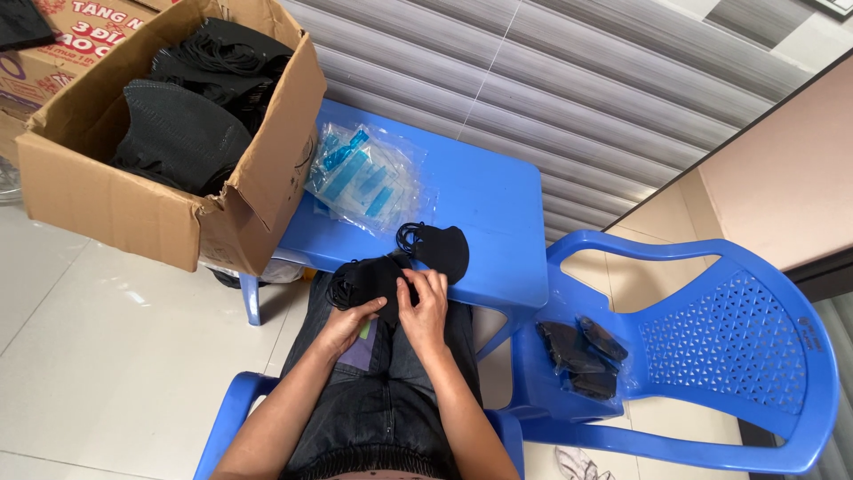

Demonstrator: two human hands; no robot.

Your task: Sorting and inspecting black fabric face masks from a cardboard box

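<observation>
black face masks [369, 280] (stacked, ear loops dangling), both hands gripping

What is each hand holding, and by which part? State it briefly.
Both hands hold one stack of black face masks over the lap: the left hand supports its lower edge, the right hand pinches its right end.

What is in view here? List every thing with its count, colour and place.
Masks in hands: small stack, black, over the lap.
Mask on table: one, black, near edge.
Clear bags: a pile, clear with blue, on the table.
Table: one, blue, ahead of the knees.
Cardboard box: one, brown, full of black masks, at left.
Chair: one, blue, at right, with packed masks on its seat.
Left hand: under the stack.
Right hand: on the stack.
</observation>
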